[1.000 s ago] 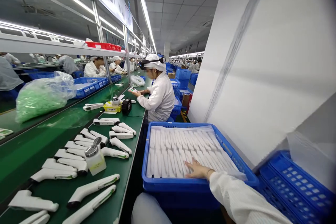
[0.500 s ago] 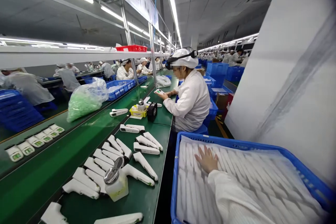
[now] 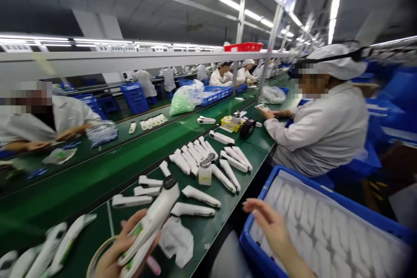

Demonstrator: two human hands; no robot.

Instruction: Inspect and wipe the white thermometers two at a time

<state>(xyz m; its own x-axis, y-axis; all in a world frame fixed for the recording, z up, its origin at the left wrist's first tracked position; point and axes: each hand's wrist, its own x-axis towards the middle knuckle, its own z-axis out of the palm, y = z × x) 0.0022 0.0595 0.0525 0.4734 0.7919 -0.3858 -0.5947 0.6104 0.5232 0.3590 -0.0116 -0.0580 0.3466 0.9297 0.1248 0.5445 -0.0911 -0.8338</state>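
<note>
In my left hand, low in the view, is a white handheld thermometer with a black tip and green markings. Its tip points up and away, and a second white piece lies along its underside; whether it is separate I cannot tell. My right hand is raised over the near left rim of the blue crate, holding nothing, its fingers loosely bent. Inside the crate, white wrapped pieces lie in rows. Beyond my left hand, several white thermometers are spread on the green bench.
A dispenser bottle stands among the thermometers. A crumpled white cloth lies right of my left hand. A co-worker sits ahead on the right, another person across the line at left. A clear bag with green contents stands farther back.
The view has swung left. A hand that lay flat on the crate's contents is gone from there; my right hand is now above the rim. My left hand has come into view with a thermometer.
</note>
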